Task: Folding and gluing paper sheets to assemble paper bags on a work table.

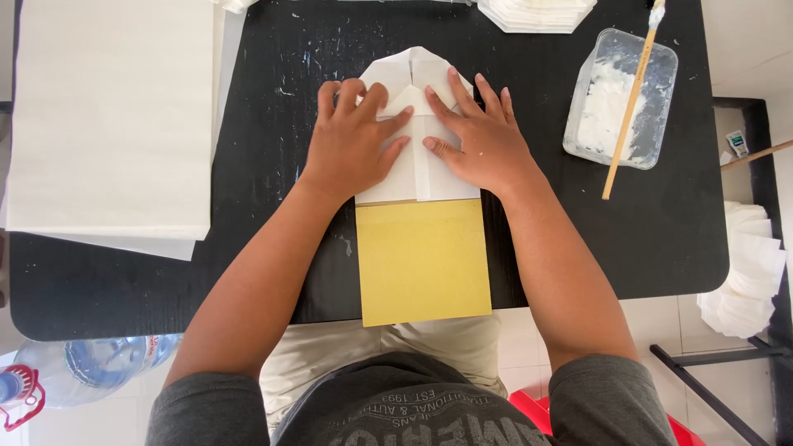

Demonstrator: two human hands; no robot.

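Bare black table lay open between the tall stack of white sheets on the left and the folded white paper in the middle. To the right, a clear strip ran up to the plastic tub of paste, whose stick jutted toward the near side. The yellow board covered the near middle. At the far edge, a folded white pile blocked the way.
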